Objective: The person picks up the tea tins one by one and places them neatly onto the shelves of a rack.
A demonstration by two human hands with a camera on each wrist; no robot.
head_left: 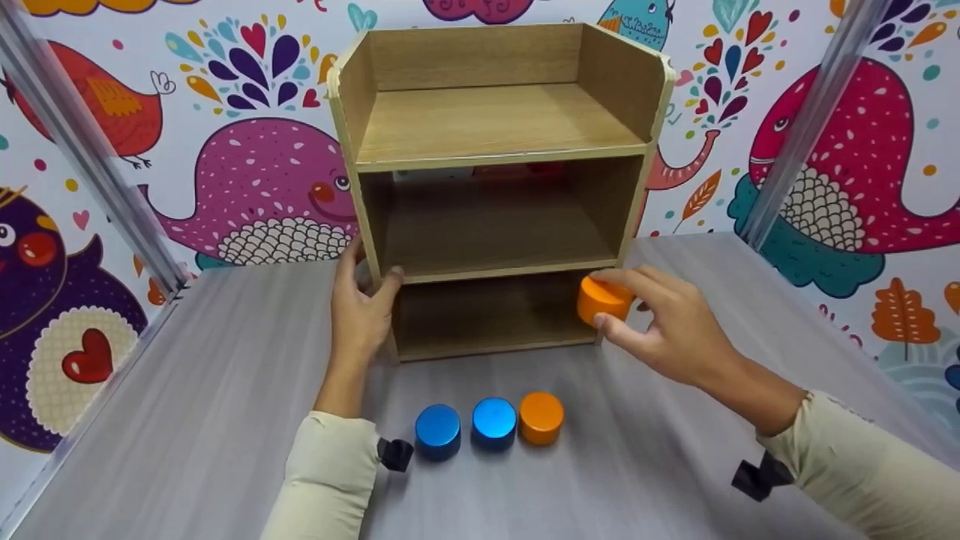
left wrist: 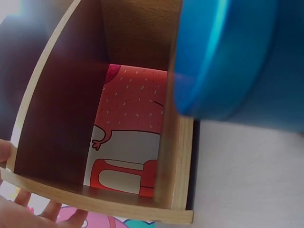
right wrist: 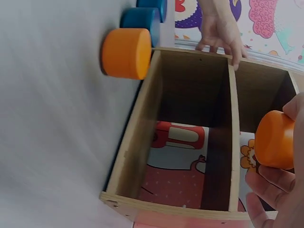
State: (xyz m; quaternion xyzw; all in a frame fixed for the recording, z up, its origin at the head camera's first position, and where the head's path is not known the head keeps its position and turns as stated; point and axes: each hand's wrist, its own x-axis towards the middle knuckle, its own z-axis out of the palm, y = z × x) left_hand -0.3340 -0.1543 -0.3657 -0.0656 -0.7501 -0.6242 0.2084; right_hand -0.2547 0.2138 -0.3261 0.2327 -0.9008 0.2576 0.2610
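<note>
A wooden shelf unit (head_left: 495,274) with an open top tray and two compartments stands on the table. My left hand (head_left: 362,304) grips its left side wall, thumb on the front edge near the middle board. My right hand (head_left: 667,319) pinches an orange cylinder (head_left: 602,301) between thumb and fingers, in front of the unit's right side by the lower compartment. In the right wrist view the held orange cylinder (right wrist: 275,140) overlaps the compartment beyond the middle board. On the table before the unit stand two blue cylinders (head_left: 438,431) and a second orange cylinder (head_left: 541,418) in a row.
The grey table (head_left: 247,420) reaches back to walls printed with cartoon animals (head_left: 270,180). Metal posts (head_left: 802,135) stand at the corners. A black wrist mount (head_left: 395,454) sits on the left sleeve, close to the nearest blue cylinder.
</note>
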